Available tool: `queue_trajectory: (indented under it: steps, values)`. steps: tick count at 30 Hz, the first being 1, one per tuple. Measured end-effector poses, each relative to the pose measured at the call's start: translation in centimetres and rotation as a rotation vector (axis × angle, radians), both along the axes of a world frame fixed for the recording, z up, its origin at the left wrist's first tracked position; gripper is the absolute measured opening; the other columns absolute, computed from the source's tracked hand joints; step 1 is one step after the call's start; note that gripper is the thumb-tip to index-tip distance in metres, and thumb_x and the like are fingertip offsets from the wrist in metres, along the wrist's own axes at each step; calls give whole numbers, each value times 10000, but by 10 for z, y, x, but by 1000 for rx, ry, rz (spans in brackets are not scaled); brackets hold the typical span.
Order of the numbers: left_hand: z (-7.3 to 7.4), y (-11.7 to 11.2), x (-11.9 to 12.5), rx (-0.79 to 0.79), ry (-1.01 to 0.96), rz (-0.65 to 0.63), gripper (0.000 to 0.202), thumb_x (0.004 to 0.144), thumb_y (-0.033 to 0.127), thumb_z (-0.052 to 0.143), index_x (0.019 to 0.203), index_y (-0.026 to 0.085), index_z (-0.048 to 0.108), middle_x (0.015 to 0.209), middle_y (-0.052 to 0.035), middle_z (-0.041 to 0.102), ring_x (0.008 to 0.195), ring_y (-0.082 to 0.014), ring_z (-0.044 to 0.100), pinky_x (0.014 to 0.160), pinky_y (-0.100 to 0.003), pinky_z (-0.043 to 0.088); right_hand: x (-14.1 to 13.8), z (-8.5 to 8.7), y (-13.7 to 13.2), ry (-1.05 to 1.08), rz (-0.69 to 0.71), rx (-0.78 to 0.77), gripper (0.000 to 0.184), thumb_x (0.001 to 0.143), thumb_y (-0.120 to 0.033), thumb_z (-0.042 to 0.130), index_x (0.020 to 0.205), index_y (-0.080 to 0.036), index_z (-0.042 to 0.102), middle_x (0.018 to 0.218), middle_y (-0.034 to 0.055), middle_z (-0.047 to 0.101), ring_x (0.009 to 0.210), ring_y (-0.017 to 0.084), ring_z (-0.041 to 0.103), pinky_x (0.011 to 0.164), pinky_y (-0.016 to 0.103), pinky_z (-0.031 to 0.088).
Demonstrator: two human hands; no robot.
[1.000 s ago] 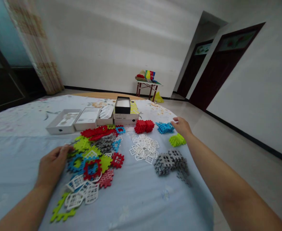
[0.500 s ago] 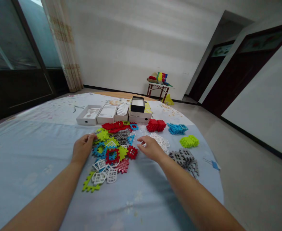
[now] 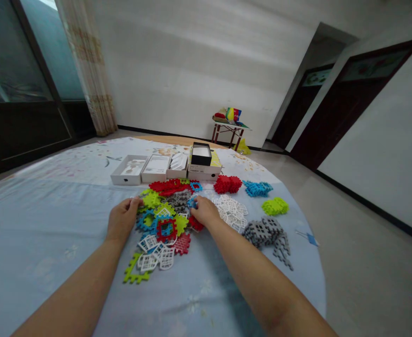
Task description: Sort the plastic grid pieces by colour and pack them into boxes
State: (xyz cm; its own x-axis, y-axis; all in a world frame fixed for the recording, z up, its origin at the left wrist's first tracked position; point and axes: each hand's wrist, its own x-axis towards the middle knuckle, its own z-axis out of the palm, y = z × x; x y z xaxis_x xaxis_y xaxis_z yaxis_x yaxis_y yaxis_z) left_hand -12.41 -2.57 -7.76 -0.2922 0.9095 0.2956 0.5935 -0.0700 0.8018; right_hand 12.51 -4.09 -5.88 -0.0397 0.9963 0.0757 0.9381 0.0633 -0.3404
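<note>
A mixed pile of flat plastic tiles (image 3: 164, 220) in red, blue, green, grey and white lies on a light blue sheet (image 3: 51, 224). My left hand (image 3: 121, 220) rests at the pile's left edge, fingers curled against a green tile. My right hand (image 3: 204, 211) sits on the pile's right side, fingertips closed on a blue tile (image 3: 192, 202), with a red tile under the palm. Sorted heaps lie to the right: red (image 3: 228, 184), blue (image 3: 258, 188), green (image 3: 275, 206), white (image 3: 231, 209) and grey (image 3: 267, 234).
Open white boxes (image 3: 157, 168) and a small black box (image 3: 201, 154) line up behind the pile. The sheet ends at the right above a grey floor (image 3: 360, 243). A small table (image 3: 230, 128) stands by the far wall, with dark doors on the right.
My right hand came back from the blue heap at far right to the mixed pile and closed on a blue tile. The left hand stayed at the pile's left edge.
</note>
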Motion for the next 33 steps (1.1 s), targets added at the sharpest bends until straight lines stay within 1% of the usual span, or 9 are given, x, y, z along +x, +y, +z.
queue_trajectory:
  steps: [4,8,12,15,19,23,27,30,33]
  values:
    - [-1,3,-3,-34,13,6,349,772,442,456,763,183,689,771,-23,712,770,-191,630,700,-267,462,6,7,-1,2,9,12,348,746,-267,572,1091,-222,578,1000,63,652,920,207,604,752,287,432]
    - [3,1,-2,-74,19,14,323,769,401,471,800,172,696,822,-27,717,838,-196,629,751,-274,460,27,32,-3,49,65,91,343,744,-242,583,1086,-239,593,995,28,661,930,175,596,791,265,426]
    - [6,0,-2,-113,35,29,324,768,402,458,806,184,695,851,-29,718,866,-204,629,783,-289,457,76,64,-2,110,88,200,296,737,-218,604,1031,-222,633,925,8,675,835,145,604,747,240,435]
    - [5,2,-3,-137,40,31,341,762,427,450,807,193,694,860,-34,719,869,-214,632,783,-298,461,124,79,4,47,-89,197,265,738,-253,631,1002,-248,647,873,-28,673,792,109,598,704,196,424]
    - [2,6,-5,-137,68,36,357,756,455,444,816,207,693,856,-35,724,861,-231,637,757,-315,472,185,78,25,-16,-341,165,246,731,-224,631,972,-181,657,814,18,672,724,125,595,610,207,412]
    - [-2,8,-8,-99,81,44,311,745,463,458,745,248,683,798,-7,728,812,-237,645,723,-330,477,224,70,50,-63,-538,124,181,693,-202,651,867,-157,676,768,52,677,644,146,594,551,227,403]
    - [-4,9,-8,-70,46,51,295,720,486,471,670,263,658,762,-1,726,776,-248,651,707,-346,481,237,69,69,-72,-620,163,184,715,-253,635,872,-167,681,837,83,685,737,173,621,586,235,416]
    - [-3,9,-6,-56,20,48,277,705,480,481,639,266,643,739,7,725,776,-250,652,705,-344,485,236,71,74,-64,-631,220,229,735,-286,611,928,-181,675,893,86,683,807,181,625,623,236,423]
    - [-1,9,-5,-68,15,41,273,708,460,482,647,253,649,729,3,722,753,-241,648,694,-335,482,230,73,72,-53,-610,254,184,746,-273,582,868,-187,690,842,79,688,798,183,627,638,238,420]
